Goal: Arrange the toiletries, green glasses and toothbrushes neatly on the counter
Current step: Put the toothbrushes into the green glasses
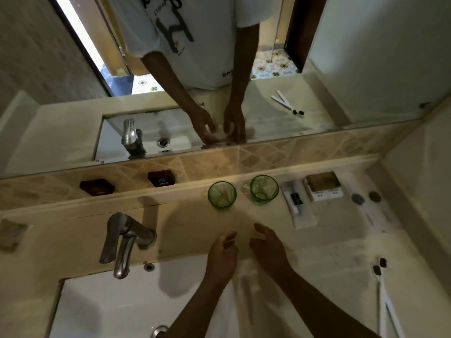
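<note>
Big mirror (244, 69) across the top, pale stone table (329, 240) below it, white sink (109, 308) at the near left with the steel tap (127, 242) over it. Both hands hover over the table's bare middle, just short of the glasses: left hand (223, 252) with fingers loosely curled, right hand (268, 250) with fingers (260, 229) spread and relaxed, and neither has hold of anything. Ahead of them, two green glasses (222, 194) stand upright side by side against the back ledge, a small gap between them. Right of the glasses lies a long clear toiletry sachet (299, 206), then a flat box (323, 186), then two small dark round caps (366, 198). Far right, at the near edge, two white toothbrushes (383, 289) lie crossed, dark heads pointing away. Handling, as I judge it: the glasses are rigid, smooth and breakable, best taken around the wall with fingers and thumb, one per hand, and set down gently on stone. The sachet looks light and floppy, so pinch an edge. The toothbrushes are thin and stiff; pick them up mid-handle.
</note>
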Demonstrator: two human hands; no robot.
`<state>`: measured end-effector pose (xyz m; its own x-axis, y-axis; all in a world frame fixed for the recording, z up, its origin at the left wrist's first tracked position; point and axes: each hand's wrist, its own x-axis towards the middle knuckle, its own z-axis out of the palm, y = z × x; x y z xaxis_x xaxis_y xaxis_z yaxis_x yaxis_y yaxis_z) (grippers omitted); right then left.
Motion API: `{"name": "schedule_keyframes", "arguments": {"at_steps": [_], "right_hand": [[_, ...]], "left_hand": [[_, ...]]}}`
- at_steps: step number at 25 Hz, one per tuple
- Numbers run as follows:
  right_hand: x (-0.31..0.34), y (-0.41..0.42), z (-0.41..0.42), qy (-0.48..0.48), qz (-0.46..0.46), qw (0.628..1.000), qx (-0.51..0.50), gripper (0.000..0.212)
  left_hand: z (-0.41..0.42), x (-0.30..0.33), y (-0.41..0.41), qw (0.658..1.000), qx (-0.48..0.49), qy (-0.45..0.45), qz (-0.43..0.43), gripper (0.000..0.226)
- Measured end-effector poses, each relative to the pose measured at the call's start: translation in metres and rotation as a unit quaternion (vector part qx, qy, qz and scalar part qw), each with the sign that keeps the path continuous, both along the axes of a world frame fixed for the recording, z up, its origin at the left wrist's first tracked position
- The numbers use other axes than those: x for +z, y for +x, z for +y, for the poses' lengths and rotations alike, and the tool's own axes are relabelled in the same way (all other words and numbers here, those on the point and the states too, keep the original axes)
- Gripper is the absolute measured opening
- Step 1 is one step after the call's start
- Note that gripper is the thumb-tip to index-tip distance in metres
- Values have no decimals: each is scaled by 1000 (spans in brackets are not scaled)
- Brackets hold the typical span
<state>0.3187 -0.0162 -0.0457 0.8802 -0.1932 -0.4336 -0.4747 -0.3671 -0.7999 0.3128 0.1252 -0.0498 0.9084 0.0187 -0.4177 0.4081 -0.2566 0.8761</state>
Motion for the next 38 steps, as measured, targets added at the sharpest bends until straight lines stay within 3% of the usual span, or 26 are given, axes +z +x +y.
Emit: {"name": "schedule_keyframes", "arguments": {"at_steps": [2,5,8,11,21,27,31,34,36,38], "right_hand": [[2,-26,-19,-39,-8,999,5,43],[7,-72,-50,-84,1,996,-12,38],[9,-121,-83,-119,3,992,-49,33],[13,-156,-111,-122,17,988,-92,30],[4,-187,-214,-181,23,968,-172,22],[-5,-165,-268,-186,59,968,-156,21],[-10,-152,-284,-188,63,974,-109,28],[-12,-145,-287,-198,82,972,-96,27],[-12,-142,-291,-190,87,972,-102,27],[-10,-139,-292,-183,92,973,-108,27]], "left_hand": [[-12,-5,-25,972,-163,162,-54,41],[-31,-15,-63,874,-348,325,-93,59],[-45,-19,-83,803,-419,415,-82,70],[-51,-20,-87,777,-438,447,-58,80],[-69,-18,-74,783,-416,462,-4,110],[-94,-11,-72,810,-356,460,69,119],[-103,-12,-89,811,-345,462,100,120],[-107,-9,-92,828,-312,457,86,98],[-103,-6,-89,849,-263,457,31,71],[-98,-6,-83,867,-211,452,-12,59]]}}
